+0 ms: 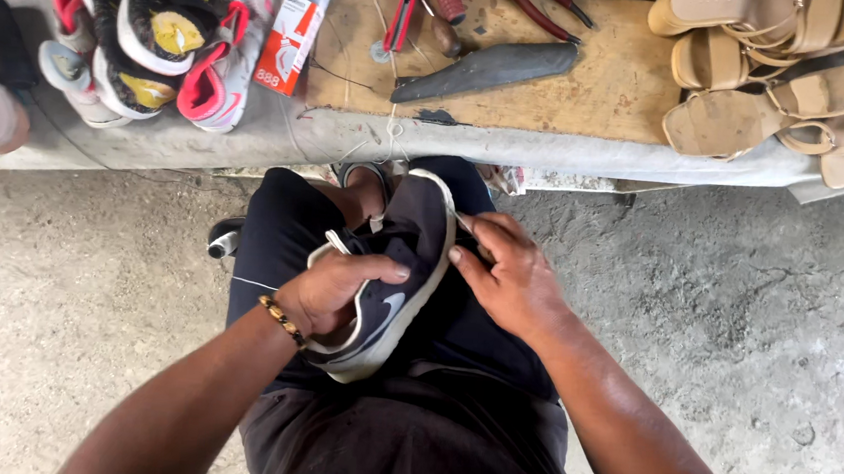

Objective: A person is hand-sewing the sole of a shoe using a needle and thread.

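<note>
A dark navy sneaker with a white sole lies on my lap, toe pointing away from me. My left hand, with a beaded bracelet on the wrist, clasps the shoe across its heel and side. My right hand rests against the sole's right edge, thumb and forefinger pinched at the rim near the toe. What the fingers pinch is too small to make out. A thin white thread runs off to the left from under my left hand.
A low wooden board ahead carries a dark shoe-shaped tool, red-handled pliers and other small tools. Several tan sandals pile at the right. Colourful sneakers and a small red-and-white box sit at the left. Concrete floor lies around me.
</note>
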